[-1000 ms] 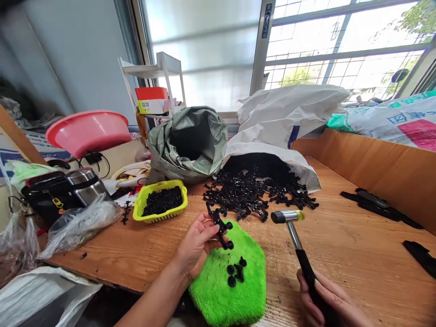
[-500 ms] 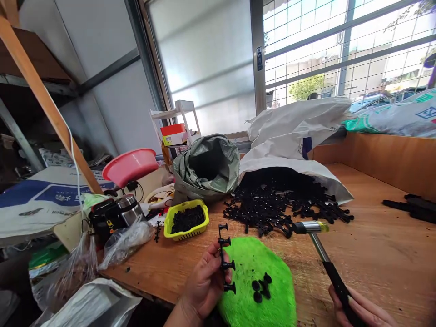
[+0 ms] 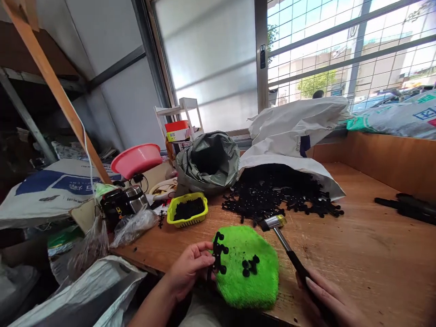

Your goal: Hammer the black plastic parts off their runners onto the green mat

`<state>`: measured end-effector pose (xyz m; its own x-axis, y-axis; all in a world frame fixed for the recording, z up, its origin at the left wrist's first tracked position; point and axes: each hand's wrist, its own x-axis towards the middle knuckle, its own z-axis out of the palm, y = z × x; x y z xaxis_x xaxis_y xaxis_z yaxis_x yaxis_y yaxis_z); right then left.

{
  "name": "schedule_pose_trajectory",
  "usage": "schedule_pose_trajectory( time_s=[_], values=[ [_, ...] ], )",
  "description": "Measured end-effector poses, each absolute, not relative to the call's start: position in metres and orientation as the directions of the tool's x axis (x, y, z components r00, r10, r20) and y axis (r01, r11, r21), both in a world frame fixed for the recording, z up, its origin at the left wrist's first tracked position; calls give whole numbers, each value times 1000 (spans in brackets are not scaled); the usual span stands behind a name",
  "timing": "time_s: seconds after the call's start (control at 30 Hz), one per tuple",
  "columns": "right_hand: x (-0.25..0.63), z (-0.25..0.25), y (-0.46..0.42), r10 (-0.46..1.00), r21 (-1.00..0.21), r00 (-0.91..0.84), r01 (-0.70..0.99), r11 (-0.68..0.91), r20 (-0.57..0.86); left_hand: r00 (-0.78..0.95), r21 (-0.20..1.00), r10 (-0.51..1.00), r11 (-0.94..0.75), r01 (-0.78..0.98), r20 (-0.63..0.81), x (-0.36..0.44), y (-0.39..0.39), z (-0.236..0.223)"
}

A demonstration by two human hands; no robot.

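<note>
My left hand [image 3: 189,268] pinches a black plastic strip [image 3: 218,252] with several round-headed pieces along it, held at the left edge of a fuzzy green pad [image 3: 238,288]. On the pad lie a few loose black round-headed pieces [image 3: 251,265] and dark crumbs. My right hand [image 3: 323,295] is wrapped round the black handle of a hammer [image 3: 282,238]. The hammer's head, metal with a yellowish clear face at one end and a dark one at the other, is above the table, just beyond the pad's upper right edge.
A heap of black plastic strips [image 3: 259,200] spills from a white sack [image 3: 327,175]. A yellow basket [image 3: 187,222] holds more black pieces. Behind it stands an open grey-green sack [image 3: 211,179]. A pink basin [image 3: 136,161] and a clear plastic bag [image 3: 134,229] sit at left.
My left hand has lowered the strip and turned it over the pad's left edge. The hammer has moved left, nearer the pad. The view has shifted slightly.
</note>
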<state>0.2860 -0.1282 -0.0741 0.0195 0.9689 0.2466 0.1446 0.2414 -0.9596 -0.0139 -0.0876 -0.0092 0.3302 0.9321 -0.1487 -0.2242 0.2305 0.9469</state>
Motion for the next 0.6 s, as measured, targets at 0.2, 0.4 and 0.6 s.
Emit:
schedule_pose_trajectory(
  time_s=[0.2, 0.4, 0.6],
  values=[
    [273, -45, -137, 872, -663, -145, 594, 455, 468, 261, 947, 916, 321, -21, -305, -14, -97, -10],
    [244, -23, -137, 741, -207, -435, 774, 598, 512, 276, 937, 901, 350, -9, -334, -11, -94, -6],
    [238, -24, -127, 649, -71, -533, 741, 668, 543, 286, 938, 903, 344, -33, -321, -11, -90, -13]
  ],
)
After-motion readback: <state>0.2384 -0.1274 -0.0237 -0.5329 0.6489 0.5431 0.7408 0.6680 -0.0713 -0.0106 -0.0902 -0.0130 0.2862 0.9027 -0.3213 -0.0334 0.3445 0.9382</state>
